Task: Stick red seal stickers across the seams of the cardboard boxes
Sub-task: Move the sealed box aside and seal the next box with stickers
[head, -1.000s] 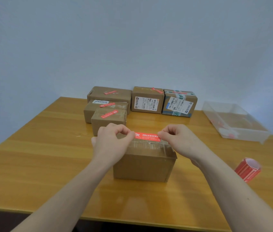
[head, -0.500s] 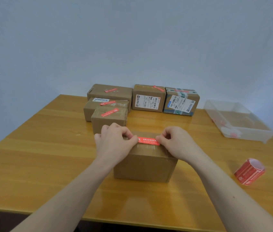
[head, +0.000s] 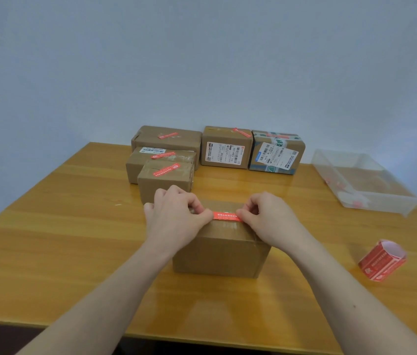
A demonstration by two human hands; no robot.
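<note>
Sticker pinched between left hand, right hand

We see a red sticker with white letters on a brown box. The table is honey-yellow wood, the wall pale blue.

Near box mid-table, five boxes behind it, tray back right, sticker roll right

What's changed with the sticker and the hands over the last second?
Both hands, left and right, brought the sticker down from above the front box onto its top, each pinching one end throughout. The sealed boxes behind, the roll and the tray stayed put.
</note>
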